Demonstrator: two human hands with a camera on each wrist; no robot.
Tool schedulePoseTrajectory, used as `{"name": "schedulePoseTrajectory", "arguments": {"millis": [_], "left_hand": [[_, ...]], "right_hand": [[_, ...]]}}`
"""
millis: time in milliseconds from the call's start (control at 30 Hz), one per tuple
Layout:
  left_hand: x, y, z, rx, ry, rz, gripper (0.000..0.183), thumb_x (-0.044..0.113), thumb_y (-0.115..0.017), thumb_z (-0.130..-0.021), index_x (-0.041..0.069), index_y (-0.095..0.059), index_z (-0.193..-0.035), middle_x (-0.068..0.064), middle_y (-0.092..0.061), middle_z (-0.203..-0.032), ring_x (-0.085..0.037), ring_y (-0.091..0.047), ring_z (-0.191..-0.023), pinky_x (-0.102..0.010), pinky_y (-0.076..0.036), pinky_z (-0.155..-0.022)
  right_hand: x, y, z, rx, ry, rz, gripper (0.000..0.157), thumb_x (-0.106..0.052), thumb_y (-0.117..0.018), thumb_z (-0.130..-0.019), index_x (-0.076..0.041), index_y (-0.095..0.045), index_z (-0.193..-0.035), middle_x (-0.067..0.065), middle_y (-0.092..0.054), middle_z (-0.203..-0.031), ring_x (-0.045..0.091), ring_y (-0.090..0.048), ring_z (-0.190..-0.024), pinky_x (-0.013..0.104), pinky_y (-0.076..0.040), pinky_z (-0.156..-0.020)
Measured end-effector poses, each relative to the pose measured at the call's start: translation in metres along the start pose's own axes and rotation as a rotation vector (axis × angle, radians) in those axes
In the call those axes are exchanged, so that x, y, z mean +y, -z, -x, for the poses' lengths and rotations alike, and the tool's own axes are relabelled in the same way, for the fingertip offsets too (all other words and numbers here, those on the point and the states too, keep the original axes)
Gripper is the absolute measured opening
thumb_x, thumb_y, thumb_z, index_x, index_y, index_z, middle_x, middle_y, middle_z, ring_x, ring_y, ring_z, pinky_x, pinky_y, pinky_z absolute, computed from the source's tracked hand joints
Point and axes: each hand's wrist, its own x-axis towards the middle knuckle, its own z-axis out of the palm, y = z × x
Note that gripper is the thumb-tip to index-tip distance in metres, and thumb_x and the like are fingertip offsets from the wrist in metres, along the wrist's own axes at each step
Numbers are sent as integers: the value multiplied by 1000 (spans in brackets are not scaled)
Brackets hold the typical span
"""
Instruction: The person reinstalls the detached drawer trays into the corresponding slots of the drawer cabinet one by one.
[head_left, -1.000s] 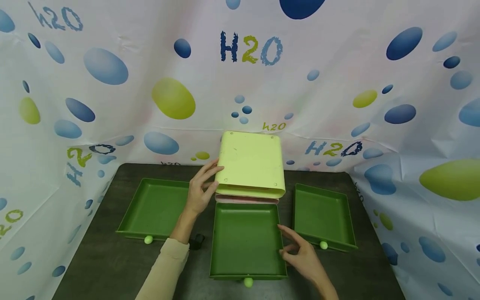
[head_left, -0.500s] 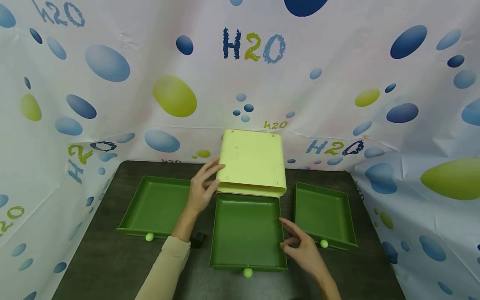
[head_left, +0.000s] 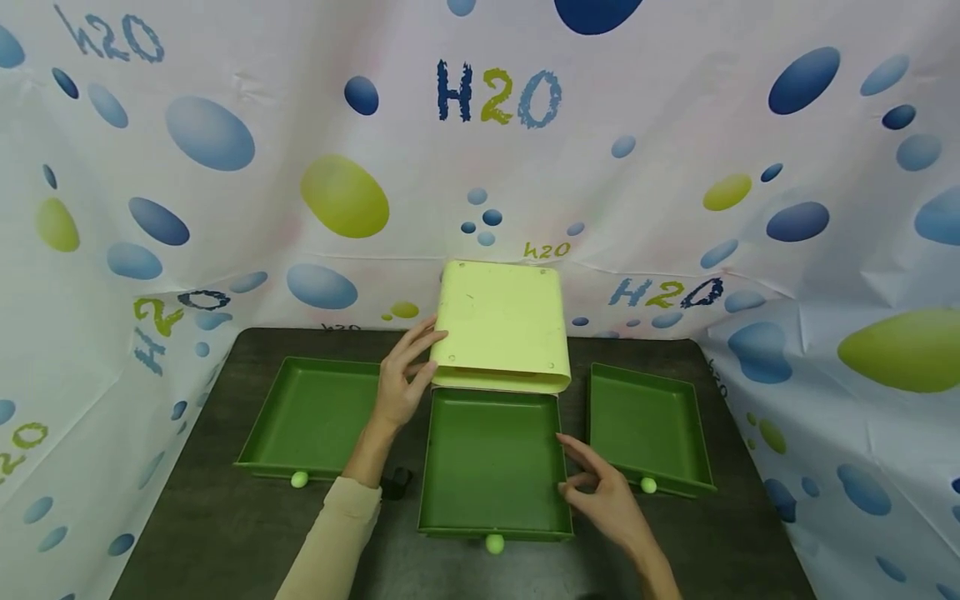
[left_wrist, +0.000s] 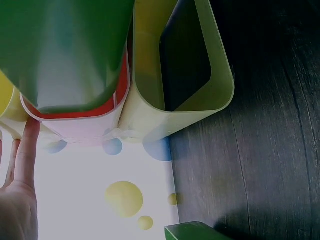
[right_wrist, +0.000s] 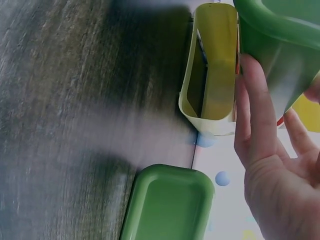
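The fingers of my left hand (head_left: 399, 379) lie fairly straight along the left side of a stacked pale-yellow drawer housing (head_left: 502, 321). In the left wrist view its middle compartment (left_wrist: 92, 116) shows a red inside, and a yellow compartment (left_wrist: 180, 125) opens beside it. A green drawer (head_left: 495, 467) with a light-green ball knob (head_left: 494, 544) extends out of the housing, its back edge right at the opening. My right hand (head_left: 606, 504) holds this drawer by its right wall, with several fingers along its outer side in the right wrist view.
A second green drawer (head_left: 318, 417) lies on the dark wooden table (head_left: 202, 533) to the left. Another green drawer (head_left: 648, 433) lies to the right. A small black object (head_left: 396, 482) is beside my left wrist. A patterned white curtain (head_left: 637, 225) hangs behind the housing.
The middle green drawer has slid away from me into the housing, covering the pinkish rim seen earlier. My right hand has moved slightly forward with it; my left hand has stayed put.
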Motion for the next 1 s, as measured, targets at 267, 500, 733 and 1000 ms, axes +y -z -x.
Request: {"name": "schedulePoseTrajectory", "arguments": {"millis": [267,500,733,1000], "left_hand": [[-3,0,2,3,-12,6,35,-21,-53,-88,-22,-56,-123,-42,-39,-141,-54,-45,-126,-20,-56,-80],[-1,0,3,-6,-6,27,36,-20,-51,-89,-21,-56,-125,-42,-37,-143,-52,-43,-130,-19,-56,-80],[-1,0,3,-30,15,29,36,-19,-52,-91,-21,-54,-127,-41,-35,-145,-52,-42,-130,-19,-56,-80],[0,3,4,-35,58,21,36,-16,-53,-93,-19,-55,-129,-40,-35,-146,-50,-42,-132,-20,-55,-86]], "right_hand": [[-3,-3,-6,28,-23,-29,69,4,-68,-88,-27,-49,-147,17,-46,-149,25,-68,-89,46,-58,-64],[0,-5,-10,33,-29,-77,66,1,-66,-92,-28,-47,-149,20,-44,-150,25,-69,-90,47,-58,-66],[0,-7,-11,82,-24,-41,64,1,-66,-92,-28,-51,-147,24,-47,-147,22,-70,-89,43,-58,-65],[-1,-8,-14,97,-16,-27,54,2,-67,-91,-20,-59,-139,21,-55,-138,23,-70,-89,47,-57,-62]]}}
